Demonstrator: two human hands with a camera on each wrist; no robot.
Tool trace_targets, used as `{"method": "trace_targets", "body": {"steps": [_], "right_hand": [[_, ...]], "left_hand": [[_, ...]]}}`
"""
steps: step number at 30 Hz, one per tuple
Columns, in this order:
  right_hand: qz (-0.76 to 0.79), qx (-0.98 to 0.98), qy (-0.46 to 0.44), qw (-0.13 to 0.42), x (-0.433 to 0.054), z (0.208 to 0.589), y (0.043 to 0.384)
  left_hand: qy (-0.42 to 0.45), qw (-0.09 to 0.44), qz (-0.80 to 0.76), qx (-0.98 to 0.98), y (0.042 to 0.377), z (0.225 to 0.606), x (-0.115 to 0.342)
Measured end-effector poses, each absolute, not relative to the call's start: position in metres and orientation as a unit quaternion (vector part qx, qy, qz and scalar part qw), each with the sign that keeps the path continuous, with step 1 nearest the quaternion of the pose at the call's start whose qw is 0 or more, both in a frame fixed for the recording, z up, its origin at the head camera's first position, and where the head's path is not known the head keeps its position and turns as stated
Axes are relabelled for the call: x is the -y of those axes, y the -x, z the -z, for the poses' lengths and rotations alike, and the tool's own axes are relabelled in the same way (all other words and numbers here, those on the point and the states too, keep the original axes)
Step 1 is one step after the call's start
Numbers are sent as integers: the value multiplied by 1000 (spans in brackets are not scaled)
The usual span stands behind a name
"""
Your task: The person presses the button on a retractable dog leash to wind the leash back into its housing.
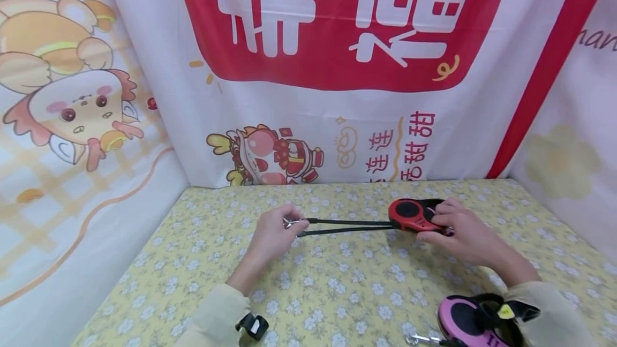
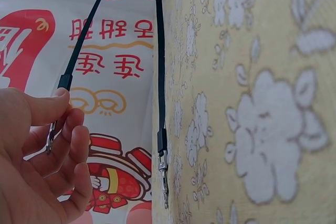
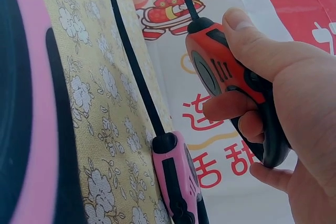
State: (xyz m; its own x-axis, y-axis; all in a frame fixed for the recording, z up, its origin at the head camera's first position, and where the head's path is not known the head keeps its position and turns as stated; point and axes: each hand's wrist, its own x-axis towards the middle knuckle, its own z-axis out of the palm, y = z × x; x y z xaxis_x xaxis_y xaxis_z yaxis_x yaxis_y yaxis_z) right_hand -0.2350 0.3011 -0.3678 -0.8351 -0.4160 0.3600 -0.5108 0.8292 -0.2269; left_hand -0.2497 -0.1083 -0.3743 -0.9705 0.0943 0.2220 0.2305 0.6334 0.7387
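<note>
Floral tablecloth (image 1: 347,293) lies under red leash reel (image 1: 407,216). Right hand (image 1: 460,229) at red leash reel's right end, fingers curled round it, holding it above tablecloth. Left hand (image 1: 277,232) well left of red leash reel, thumb and forefinger pinching, other fingers loosely bent. Near pink reel (image 1: 464,319) on red leash reel's near side; far pink reel (image 3: 182,158) just below red leash reel. Black cord (image 1: 347,222) runs left from red leash reel to metal clip (image 2: 51,139) at left hand's pinch.

Bright, diffuse light leaves faint shadows on the floral-covered worktop (image 1: 337,293). Both wrist views look dimmer and softer.
</note>
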Motion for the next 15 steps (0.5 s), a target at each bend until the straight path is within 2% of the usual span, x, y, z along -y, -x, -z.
{"method": "trace_targets", "body": {"steps": [15], "right_hand": [[-166,940,-256,155,-296,367,235]], "left_hand": [[96,81,416,901,250,378,107]]}}
